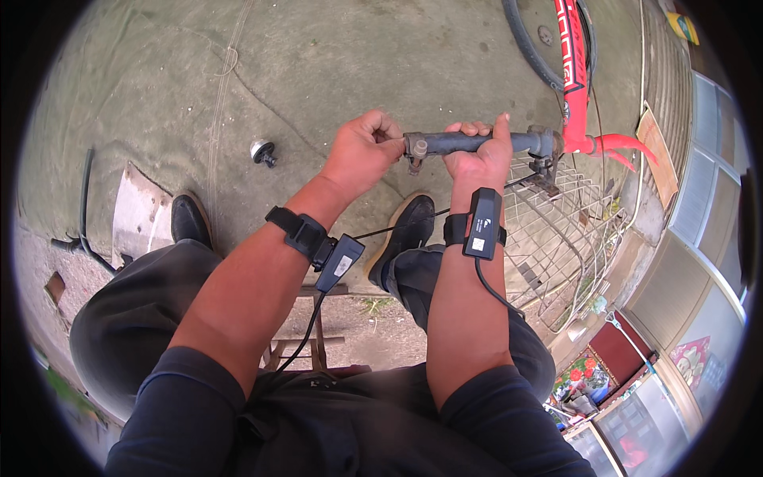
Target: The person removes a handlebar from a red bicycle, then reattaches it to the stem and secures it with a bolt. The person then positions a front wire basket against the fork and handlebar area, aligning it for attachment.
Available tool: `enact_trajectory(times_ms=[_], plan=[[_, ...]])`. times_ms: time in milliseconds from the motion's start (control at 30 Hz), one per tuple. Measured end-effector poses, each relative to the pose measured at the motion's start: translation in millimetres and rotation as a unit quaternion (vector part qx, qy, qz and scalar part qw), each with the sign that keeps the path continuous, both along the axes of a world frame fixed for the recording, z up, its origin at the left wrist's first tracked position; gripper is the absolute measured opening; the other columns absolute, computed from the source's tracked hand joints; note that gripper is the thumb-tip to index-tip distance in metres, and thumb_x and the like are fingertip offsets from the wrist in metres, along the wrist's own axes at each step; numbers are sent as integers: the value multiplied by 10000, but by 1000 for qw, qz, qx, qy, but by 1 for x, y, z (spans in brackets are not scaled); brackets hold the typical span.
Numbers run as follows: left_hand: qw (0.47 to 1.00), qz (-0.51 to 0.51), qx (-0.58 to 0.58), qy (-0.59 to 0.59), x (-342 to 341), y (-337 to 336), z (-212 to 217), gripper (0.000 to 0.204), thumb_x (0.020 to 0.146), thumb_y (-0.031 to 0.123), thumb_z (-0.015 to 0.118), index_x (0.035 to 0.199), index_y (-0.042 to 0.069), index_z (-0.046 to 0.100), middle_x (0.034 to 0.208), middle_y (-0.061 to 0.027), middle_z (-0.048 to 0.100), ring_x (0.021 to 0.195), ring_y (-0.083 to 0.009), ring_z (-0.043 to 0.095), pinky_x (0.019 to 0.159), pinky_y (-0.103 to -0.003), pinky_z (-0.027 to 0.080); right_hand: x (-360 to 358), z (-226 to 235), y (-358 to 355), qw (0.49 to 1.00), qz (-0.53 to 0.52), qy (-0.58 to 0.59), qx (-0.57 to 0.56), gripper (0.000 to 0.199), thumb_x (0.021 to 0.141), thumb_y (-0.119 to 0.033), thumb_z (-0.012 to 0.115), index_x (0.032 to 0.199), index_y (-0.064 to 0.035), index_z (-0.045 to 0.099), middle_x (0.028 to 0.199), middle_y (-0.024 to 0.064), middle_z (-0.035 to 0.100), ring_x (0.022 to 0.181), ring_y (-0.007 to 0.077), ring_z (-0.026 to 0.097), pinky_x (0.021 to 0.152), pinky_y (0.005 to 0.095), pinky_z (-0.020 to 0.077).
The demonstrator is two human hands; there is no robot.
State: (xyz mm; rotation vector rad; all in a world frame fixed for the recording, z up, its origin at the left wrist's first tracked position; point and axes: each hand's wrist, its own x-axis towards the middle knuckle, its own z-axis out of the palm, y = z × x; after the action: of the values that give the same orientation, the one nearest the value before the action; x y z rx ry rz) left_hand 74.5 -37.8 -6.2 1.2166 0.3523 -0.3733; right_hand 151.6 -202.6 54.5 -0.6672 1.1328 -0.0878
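A dark grey handlebar (455,142) of a red bicycle (574,71) runs left to right in front of me. My right hand (479,156) is wrapped around the bar near its middle. My left hand (362,151) is closed at the bar's left end, fingertips pinching a small metal fitting (415,149) there. Both wrists carry black strapped devices with cables.
A wire basket (560,230) hangs below the bar on the right. A small round metal part (262,151) lies on the concrete floor to the left. My shoes (189,220) rest by a flat board (139,211); a black hose (83,207) lies further left.
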Motion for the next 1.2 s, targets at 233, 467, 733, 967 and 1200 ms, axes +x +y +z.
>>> enact_trajectory(times_ms=[233,467,733,967,1200], plan=[[996,-14,-43,83,-24,14,13,201,959,134,738,1075,-10,661,953,-80,697,832,-125,647,734,-291,547,-3,-8,-1,1000,-4,-18,15,427,1023,-418,648,780,-128,450,653,-22,438,574,160,449,711,388,448],[987,-28,-117,110,-7,8,22,462,990,232,721,1342,-40,596,1139,-143,705,1007,-184,694,851,-313,577,-5,-12,-1,999,-3,-43,25,428,1013,-435,657,780,-137,458,643,-28,435,580,160,452,715,393,447],[985,-18,-120,123,2,9,22,388,976,175,713,1283,-50,640,1129,-141,703,969,-182,710,828,-296,598,-5,-11,-2,999,-1,-46,30,427,1009,-439,662,784,-137,461,642,-28,434,575,161,449,708,397,451],[980,-23,-133,149,7,12,23,377,963,139,704,1276,-60,641,1142,-149,699,965,-187,715,837,-295,603,-6,-11,-3,998,-3,-48,43,433,1000,-447,675,784,-138,462,642,-28,435,581,164,454,710,396,450],[983,-120,-107,93,13,24,25,416,947,106,694,1326,-42,607,1164,-128,703,1027,-170,694,881,-302,575,-6,-14,-3,998,-8,-50,40,425,1001,-442,676,787,-140,468,643,-28,444,583,163,461,707,391,447]])
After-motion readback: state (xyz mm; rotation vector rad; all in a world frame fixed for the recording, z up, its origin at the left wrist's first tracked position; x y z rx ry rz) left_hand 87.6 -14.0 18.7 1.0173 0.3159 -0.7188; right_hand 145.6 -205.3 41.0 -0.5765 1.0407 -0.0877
